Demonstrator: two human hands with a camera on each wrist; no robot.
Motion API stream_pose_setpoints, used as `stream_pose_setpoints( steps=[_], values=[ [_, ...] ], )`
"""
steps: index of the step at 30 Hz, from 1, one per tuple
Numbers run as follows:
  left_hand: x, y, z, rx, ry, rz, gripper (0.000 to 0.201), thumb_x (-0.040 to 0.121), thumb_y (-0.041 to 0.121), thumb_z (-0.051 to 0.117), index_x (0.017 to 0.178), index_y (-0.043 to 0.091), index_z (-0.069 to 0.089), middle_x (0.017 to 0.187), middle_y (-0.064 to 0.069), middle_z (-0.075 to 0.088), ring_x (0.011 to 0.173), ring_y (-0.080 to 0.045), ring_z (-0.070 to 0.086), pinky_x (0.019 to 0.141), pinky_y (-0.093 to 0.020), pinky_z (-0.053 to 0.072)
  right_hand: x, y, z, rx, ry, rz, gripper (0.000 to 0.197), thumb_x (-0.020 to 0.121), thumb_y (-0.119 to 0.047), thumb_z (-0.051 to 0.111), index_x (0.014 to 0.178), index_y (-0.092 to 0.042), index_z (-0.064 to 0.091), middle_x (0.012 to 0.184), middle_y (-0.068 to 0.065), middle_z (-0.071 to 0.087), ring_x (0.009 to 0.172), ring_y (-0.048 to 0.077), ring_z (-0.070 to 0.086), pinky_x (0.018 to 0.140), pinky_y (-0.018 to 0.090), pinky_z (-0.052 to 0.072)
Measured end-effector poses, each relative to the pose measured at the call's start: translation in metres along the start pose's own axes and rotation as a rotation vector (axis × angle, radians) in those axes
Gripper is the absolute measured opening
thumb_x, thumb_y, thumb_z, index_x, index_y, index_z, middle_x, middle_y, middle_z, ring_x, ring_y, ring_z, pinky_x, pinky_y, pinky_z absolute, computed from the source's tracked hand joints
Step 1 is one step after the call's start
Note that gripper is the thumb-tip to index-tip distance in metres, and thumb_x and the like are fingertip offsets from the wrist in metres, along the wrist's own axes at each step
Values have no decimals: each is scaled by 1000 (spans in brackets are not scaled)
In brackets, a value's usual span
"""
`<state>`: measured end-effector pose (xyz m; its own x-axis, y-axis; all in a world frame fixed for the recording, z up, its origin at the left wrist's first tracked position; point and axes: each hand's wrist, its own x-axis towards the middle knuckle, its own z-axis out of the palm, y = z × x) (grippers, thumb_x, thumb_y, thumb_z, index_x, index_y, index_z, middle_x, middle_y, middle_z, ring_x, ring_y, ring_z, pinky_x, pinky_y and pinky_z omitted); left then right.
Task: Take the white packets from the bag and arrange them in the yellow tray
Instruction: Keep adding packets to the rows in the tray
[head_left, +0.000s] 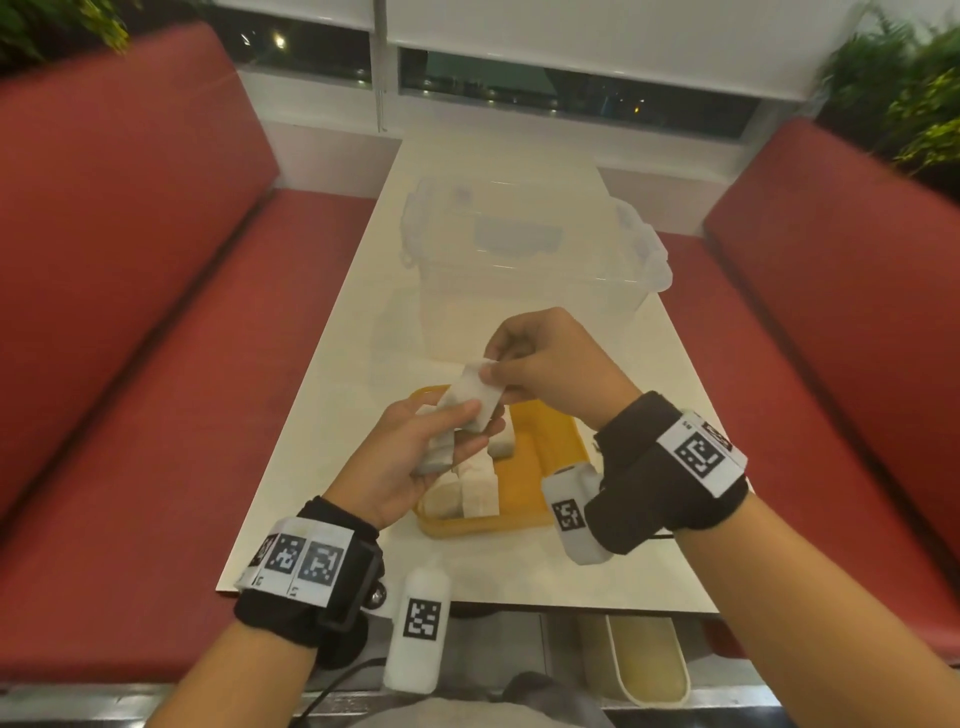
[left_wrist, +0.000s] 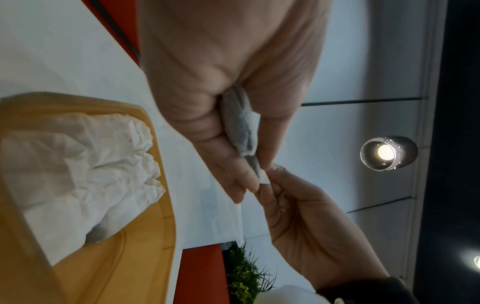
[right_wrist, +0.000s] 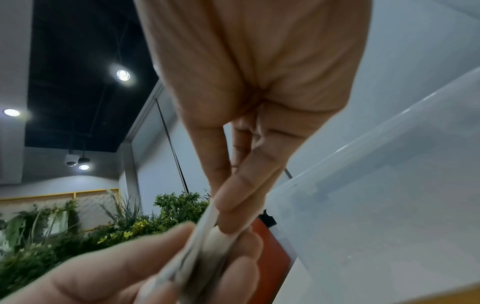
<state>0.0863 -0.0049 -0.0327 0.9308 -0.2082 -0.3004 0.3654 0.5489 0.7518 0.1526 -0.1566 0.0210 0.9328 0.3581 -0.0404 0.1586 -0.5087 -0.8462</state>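
My left hand grips a small stack of white packets above the yellow tray. My right hand pinches the far end of the top packet between thumb and fingers. In the left wrist view the left hand clamps the packets edge-on, and the right hand meets them at the tip. The right wrist view shows the right hand pinching the packets over the left hand. Several white packets lie in the tray. No bag is clearly visible.
A clear plastic lidded box stands on the white table just beyond the tray. Red bench seats flank the table on both sides. Green plants and a window lie behind.
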Motion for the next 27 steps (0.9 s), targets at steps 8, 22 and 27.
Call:
stream_pose_setpoints(
  steps=[8,22,27],
  values=[
    [-2,-4,-3,18,4,-16,27,93,11,56,116,-1,63,110,-19,70,102,-28,69,67,-20,57,1,7,-1,-131,-99,85,19,85,-20,70,100,-7,71,81,4,64,62,7,54,48,17,44],
    [12,6,-26,-128,110,-139,33,101,2,32,126,-12,48,115,-24,66,100,-28,68,72,-38,61,-6,-1,-22,-415,-273,-84,10,84,-10,70,94,-11,72,83,1,68,52,5,57,47,19,50],
    [10,3,-18,294,39,-28,30,98,31,48,105,9,67,99,-10,72,84,-17,69,66,-28,57,-8,-18,-7,-384,-451,-188,9,83,-6,69,87,-13,72,56,-21,59,46,1,51,47,11,39]
  ],
)
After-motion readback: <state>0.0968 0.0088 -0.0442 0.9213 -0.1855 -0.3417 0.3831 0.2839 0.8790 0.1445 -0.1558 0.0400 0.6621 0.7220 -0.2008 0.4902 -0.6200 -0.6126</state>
